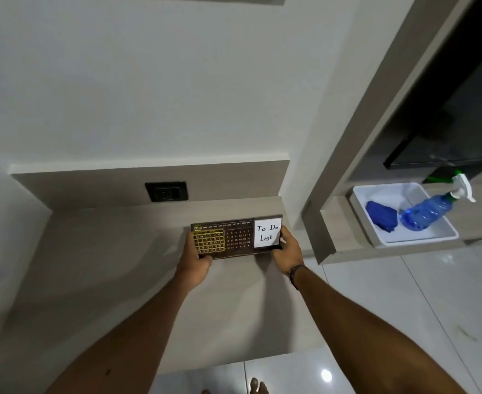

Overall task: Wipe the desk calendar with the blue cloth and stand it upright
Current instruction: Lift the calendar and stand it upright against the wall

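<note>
The desk calendar [237, 236] is a dark brown board with a gold date grid on its left and a white "To Do List" note on its right. It is held face toward me, near the right end of the beige desk [114, 265]. My left hand [195, 257] grips its lower left corner and my right hand [288, 251] grips its right end. The blue cloth [382, 216] lies crumpled in a white tray [421, 240] on a lower shelf to the right, well apart from both hands.
A blue spray bottle [427, 211] with a white and green trigger lies in the tray beside the cloth. A black wall socket [166, 191] sits in the panel behind the desk. A dark screen [447, 132] stands above the tray. Glossy floor tiles and my toes show below.
</note>
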